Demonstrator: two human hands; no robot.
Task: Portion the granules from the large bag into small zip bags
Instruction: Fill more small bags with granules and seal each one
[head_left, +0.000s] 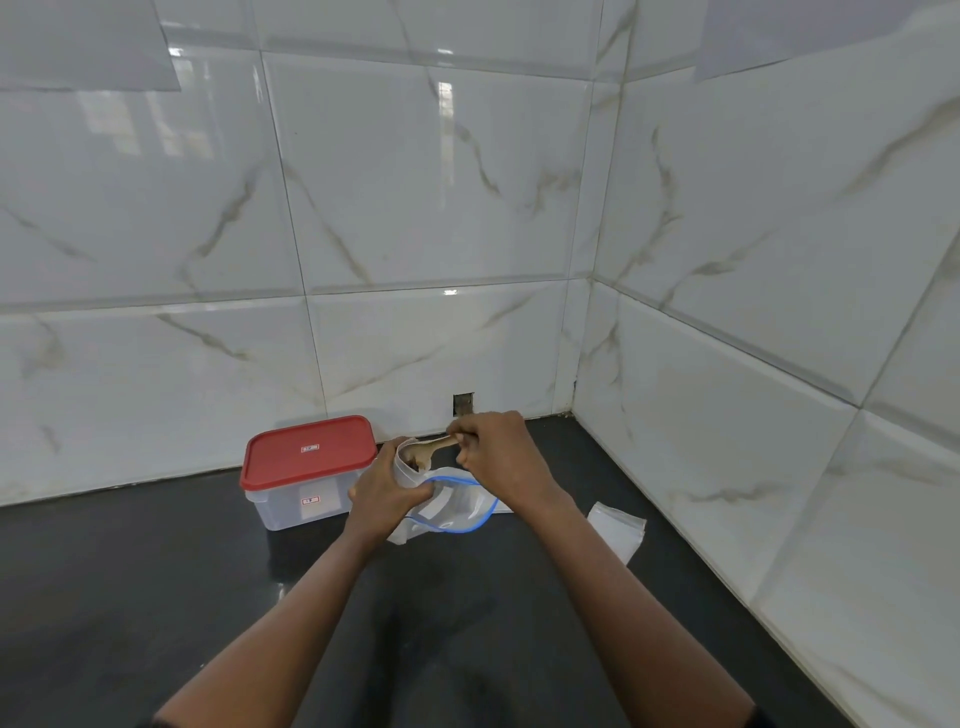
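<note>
A small bag (407, 462) of clear plastic is held upright with its mouth open at the far side of the counter (156, 571), and the bowl of a wooden spoon (434, 447) dips into it. Just below and right of it, the large bag (460, 506), clear with a blue zip rim, gapes open. A flat stack of spare bags (618, 530) lies farther right.

The flat plastic lid (310, 451) is red with 1 small red-and-white label; the clear plastic box (283, 512) beneath carries another. The glossy countertop (156, 597) is black. The glazed wall tiles (415, 182) are white with grey-brown marble veining. The clear zip bag (457, 501) has a blue rim. The milky white plastic bag (407, 467) holds a pale tan wooden spoon (436, 446).
</note>
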